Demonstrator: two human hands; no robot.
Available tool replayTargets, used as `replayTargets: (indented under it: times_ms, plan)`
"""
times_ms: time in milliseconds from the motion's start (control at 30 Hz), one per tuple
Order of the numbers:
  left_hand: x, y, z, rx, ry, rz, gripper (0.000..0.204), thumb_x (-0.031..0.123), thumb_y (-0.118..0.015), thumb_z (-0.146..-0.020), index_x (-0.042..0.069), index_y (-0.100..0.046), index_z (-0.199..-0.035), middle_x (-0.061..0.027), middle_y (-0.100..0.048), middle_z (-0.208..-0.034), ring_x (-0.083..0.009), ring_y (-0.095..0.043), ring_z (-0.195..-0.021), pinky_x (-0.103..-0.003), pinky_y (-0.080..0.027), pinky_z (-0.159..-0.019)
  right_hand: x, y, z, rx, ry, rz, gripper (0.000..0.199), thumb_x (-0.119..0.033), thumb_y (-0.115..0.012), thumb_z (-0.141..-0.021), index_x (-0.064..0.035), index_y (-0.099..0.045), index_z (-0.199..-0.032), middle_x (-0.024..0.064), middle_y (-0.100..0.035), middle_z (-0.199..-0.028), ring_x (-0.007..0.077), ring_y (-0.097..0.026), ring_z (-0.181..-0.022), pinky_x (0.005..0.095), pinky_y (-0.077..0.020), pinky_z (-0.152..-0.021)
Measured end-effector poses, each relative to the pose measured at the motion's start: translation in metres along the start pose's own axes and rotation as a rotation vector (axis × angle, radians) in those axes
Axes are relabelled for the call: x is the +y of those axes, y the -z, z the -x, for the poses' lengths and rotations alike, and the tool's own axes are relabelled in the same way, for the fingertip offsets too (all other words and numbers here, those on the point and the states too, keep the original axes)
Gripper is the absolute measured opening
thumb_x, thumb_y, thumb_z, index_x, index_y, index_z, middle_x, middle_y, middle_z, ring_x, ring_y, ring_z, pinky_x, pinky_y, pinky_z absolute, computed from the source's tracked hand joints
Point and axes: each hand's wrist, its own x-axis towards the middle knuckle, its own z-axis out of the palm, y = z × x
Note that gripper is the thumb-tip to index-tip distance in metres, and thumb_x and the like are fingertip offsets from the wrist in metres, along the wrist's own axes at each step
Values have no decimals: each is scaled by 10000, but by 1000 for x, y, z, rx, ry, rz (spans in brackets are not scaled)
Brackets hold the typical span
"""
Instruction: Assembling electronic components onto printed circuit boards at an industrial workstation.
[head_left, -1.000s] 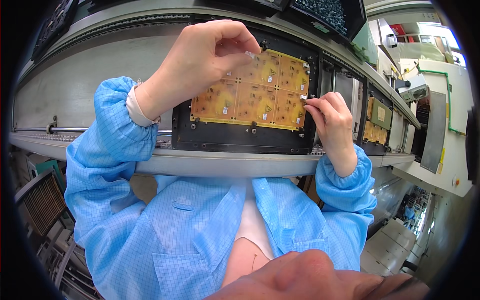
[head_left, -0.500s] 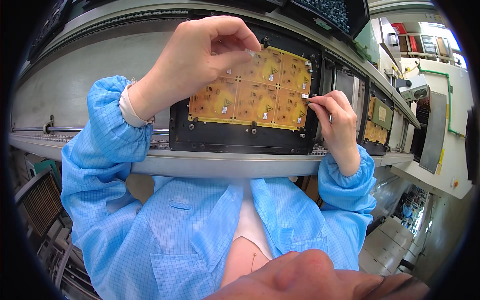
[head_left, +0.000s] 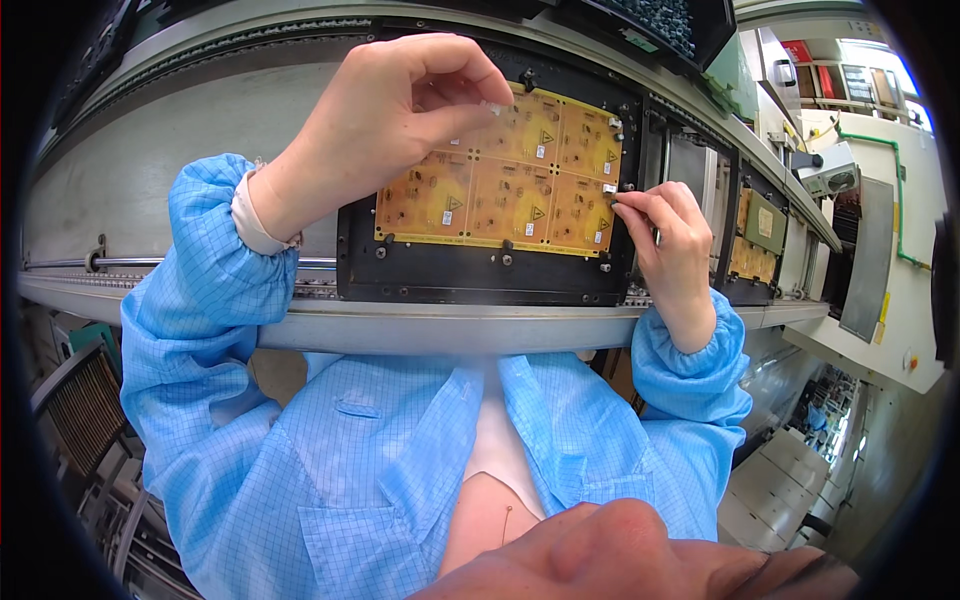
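Observation:
A yellow-orange circuit board panel, divided into several sections, lies in a black carrier frame. Over its upper left part hovers my left hand, with thumb and forefinger pinching a small whitish translucent part. At the panel's right edge, my right hand has thumb and forefinger pressed together around a tiny dark bit that I cannot make out. Right beside those fingertips sits a small white block-shaped component. A similar white component stands farther up the same edge. My left hand hides the panel's upper left corner.
The carrier rests on a conveyor with a metal front rail. A black bin of small dark parts stands at the far side. Another carrier with boards sits to the right, near a white machine.
My left hand has shifted slightly left, still pinching the whitish part. My right hand stays almost in place; a shiny metal sliver seen at its curled fingers no longer shows.

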Motion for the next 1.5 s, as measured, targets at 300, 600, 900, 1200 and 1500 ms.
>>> replayTargets:
  times_ms: [300, 600, 900, 1200, 1500]
  plan:
    - [-9, 2, 3, 99, -19, -49, 112, 0, -699, -885, -3, -710, -996, -41, -671, -928, -103, -675, -835, -235, -563, -770, -1, -3, -7, 0, -35, -27, 86, -46, -766, -832, -13, -728, -902, 93, -632, -802, 215, -618, -694, 311, -490, -576]
    - [-15, -3, 7, 18, 126, 28, 134, -8, -687, -886, -14, -727, -1014, -73, -717, -951, -130, -714, -860, -257, -593, -769, 77, -31, -163, 343, 277, 165, 104, -91, -701, -906, -41, -723, -994, 123, -696, -915, 253, -701, -795, 312, -548, -694]
    - [-20, -6, -4, 35, 194, -107, 136, 46, -717, -865, -14, -730, -986, -109, -753, -884, -169, -737, -839, -288, -590, -777, 77, -66, -212, 145, 152, 295, 87, -124, -694, -795, -71, -753, -833, 154, -682, -888, 337, -644, -957, 430, -514, -899]
    - [-29, -13, -48, 17, 90, -483, 126, 101, -726, -822, 30, -753, -922, -117, -749, -867, -248, -728, -771, -338, -573, -739, 57, -53, -206, 347, 170, 5, 98, -91, -655, -851, -25, -721, -879, 201, -685, -861, 362, -673, -883, 446, -530, -830]
    - [-39, -16, -57, -43, 78, -813, 122, 205, -728, -815, 115, -781, -878, -72, -635, -952, -273, -627, -1007, -411, -512, -873, 5, -27, -132, 233, 23, -462, 130, -96, -671, -898, -6, -719, -978, 165, -721, -934, 281, -709, -896, 341, -552, -796]
